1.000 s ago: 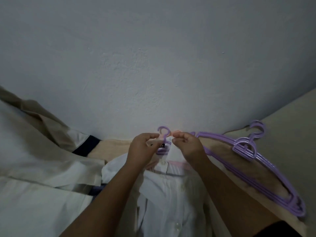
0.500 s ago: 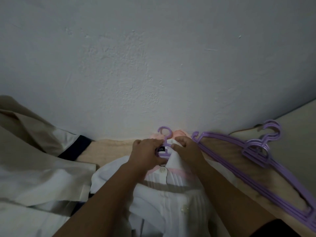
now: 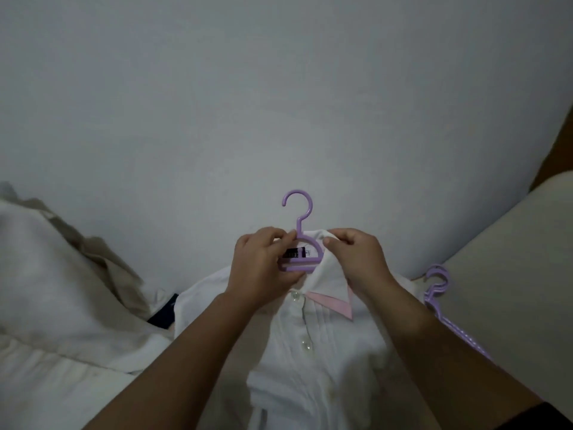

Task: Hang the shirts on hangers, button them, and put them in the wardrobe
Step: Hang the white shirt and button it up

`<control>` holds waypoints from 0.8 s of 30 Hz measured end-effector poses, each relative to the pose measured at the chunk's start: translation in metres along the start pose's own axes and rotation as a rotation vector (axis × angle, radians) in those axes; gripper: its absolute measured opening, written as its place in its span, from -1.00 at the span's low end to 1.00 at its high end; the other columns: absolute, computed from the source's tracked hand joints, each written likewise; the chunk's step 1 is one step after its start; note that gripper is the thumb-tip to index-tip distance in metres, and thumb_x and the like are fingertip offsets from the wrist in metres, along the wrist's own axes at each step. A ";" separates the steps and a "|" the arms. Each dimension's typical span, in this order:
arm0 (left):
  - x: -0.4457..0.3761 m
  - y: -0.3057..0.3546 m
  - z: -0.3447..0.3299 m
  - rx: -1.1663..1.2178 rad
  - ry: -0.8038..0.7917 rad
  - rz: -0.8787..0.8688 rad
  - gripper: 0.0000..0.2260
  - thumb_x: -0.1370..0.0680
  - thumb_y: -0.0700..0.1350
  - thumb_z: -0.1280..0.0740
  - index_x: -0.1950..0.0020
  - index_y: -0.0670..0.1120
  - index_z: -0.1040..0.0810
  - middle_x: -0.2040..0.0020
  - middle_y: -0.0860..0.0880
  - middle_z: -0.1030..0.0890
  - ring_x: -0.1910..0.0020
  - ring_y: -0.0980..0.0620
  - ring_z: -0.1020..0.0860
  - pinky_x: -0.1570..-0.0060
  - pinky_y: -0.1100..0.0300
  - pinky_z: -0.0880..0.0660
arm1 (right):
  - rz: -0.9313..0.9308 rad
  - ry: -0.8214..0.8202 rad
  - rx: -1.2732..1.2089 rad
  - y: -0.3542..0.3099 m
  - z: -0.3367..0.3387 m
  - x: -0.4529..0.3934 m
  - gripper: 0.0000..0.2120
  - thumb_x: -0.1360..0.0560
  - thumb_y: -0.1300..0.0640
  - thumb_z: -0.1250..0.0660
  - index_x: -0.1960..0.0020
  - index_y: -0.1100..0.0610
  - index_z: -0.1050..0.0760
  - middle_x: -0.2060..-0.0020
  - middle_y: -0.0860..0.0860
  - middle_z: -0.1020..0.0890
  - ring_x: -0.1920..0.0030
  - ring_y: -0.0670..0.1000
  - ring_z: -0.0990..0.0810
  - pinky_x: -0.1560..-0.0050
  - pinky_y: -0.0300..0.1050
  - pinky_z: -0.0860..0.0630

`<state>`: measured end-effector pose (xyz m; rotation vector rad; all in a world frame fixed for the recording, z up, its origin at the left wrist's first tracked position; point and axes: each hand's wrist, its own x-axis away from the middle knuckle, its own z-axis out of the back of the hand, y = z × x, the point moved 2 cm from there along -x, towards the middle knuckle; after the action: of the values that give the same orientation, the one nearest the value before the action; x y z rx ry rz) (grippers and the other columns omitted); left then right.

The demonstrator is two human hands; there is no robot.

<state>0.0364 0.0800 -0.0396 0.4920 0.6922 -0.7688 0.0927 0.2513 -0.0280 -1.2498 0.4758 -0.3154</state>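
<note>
The hanger (image 3: 298,243) is lifted now; my left hand (image 3: 263,268) grips it, right hand (image 3: 356,259) pinches the collar (image 3: 331,274), so I'd seat it evenly.

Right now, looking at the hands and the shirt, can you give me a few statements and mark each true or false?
1. The white shirt is on a purple hanger. True.
2. The left hand hangs idle at the side. False: it grips the hanger's neck at the collar.
3. The right hand pinches the collar. True.
4. The spare hangers are green. False: purple.
5. The collar has a pink underside. True.
</note>
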 end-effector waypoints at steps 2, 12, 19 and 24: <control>-0.015 0.014 0.039 -0.001 0.044 -0.016 -0.46 -0.29 0.17 -0.45 -0.22 -0.01 -0.59 -0.02 0.06 -0.59 0.00 0.04 -0.54 0.02 0.07 -0.42 | 0.063 0.062 -0.044 -0.037 0.014 0.012 -0.91 -0.41 0.03 -0.42 0.11 -0.01 -0.64 0.20 -0.08 -0.69 0.11 0.03 -0.66 -0.02 0.14 -0.60; -0.061 0.063 0.190 -0.019 0.271 -0.077 -0.45 -0.28 0.14 -0.47 -0.22 -0.01 -0.55 -0.13 0.05 -0.52 0.02 0.05 -0.51 0.08 0.02 -0.55 | 0.432 0.291 -0.061 -0.178 0.070 0.081 -0.95 -0.48 0.08 -0.35 0.13 -0.01 -0.59 0.20 -0.13 -0.64 0.12 -0.05 -0.60 0.09 -0.15 -0.51; -0.084 0.075 0.246 -0.013 0.336 -0.094 -0.40 -0.27 0.10 -0.51 -0.29 0.06 -0.49 -0.33 0.00 -0.41 -0.12 0.00 -0.51 0.03 0.03 -0.58 | 0.530 0.120 0.146 -0.248 0.091 0.093 -0.69 -0.54 -0.15 -0.22 -0.16 -0.02 -0.56 -0.11 -0.06 -0.62 -0.17 0.03 -0.54 -0.30 0.08 -0.39; -0.092 0.085 0.274 -0.064 0.410 -0.120 -0.41 -0.25 0.10 -0.54 -0.27 0.11 -0.53 -0.36 0.01 -0.41 -0.09 -0.01 -0.54 0.12 0.14 -0.55 | 0.552 0.020 0.124 -0.284 0.096 0.101 -0.89 -0.50 0.05 -0.37 0.15 0.08 -0.59 0.23 -0.03 -0.63 0.18 -0.03 -0.57 0.18 -0.19 -0.48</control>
<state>0.1574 0.0029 0.2251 0.5600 1.1325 -0.7626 0.2361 0.1997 0.2487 -0.9499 0.7820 0.1097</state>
